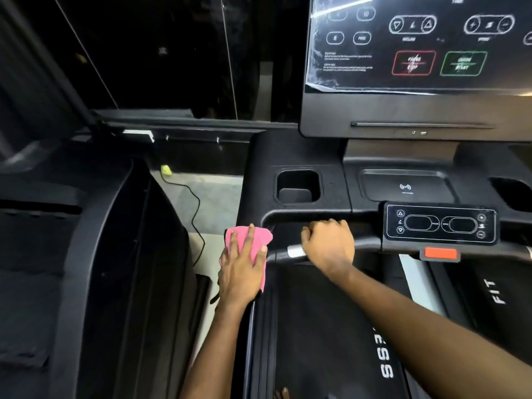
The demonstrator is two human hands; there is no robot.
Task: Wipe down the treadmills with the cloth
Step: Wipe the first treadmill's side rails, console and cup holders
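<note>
Nearest the lens, two forearms are seen reaching forward over the belt [331, 341] of the treadmill [288, 156] being cleaned.

At far left, a neighbouring treadmill [100, 254] is seen in shadow, touched by neither hand; whether it has been wiped cannot be told. Between the two machines, a black cable [195, 208] is laid across the floor.

Next, the pink cloth [259, 236] is pressed flat on the left corner of the treadmill, where the side rail [253, 326] meets the console deck. It is held down by the left hand [240, 272], whose fingers are laid straight and slightly spread, with the thumb at the cloth's right edge. The wiping is judged to be under way at this corner.

To the right, the handlebar [367, 243] is gripped by the right hand [328, 246], its fingers curled over the bar beside a silver sensor patch [295, 251], apparently for support.

Further right, the cup holder [298, 187], control pad [440, 224] and red stop key [440, 253] are not reached by the cloth. Streaks are visible on the left side of the screen [417, 44]. Much of the deck, the bar and the screen is therefore judged to be left to do.
</note>
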